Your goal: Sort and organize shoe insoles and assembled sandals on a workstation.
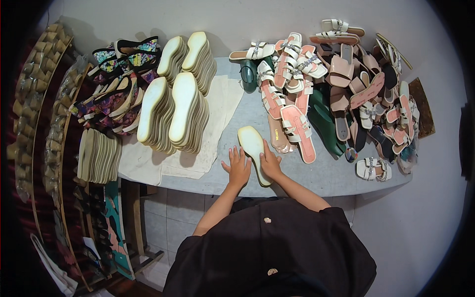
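Note:
A pale shoe sole (pixel 252 141) with a yellowish edge lies lengthwise near the table's front edge, its wide end pointing away from me. My right hand (pixel 270 163) grips its narrow middle from the right side, the thumb on top. On the other side, my left hand (pixel 238 168) rests with spread fingers on the tabletop, right beside the sole and holding nothing. Just beyond my right hand lie a beige sandal (pixel 278 136) and a pink-lined white strappy sandal (pixel 298 132).
Tall stacks of soles (pixel 189 111) stand at the left on a white cloth (pixel 217 106). Colourful patterned shoe uppers (pixel 123 94) lie farther left, near shelves of heels (pixel 42 79). Piled sandals (pixel 341 74) and a green shoe last (pixel 324 126) cover the right side of the grey table (pixel 326 173).

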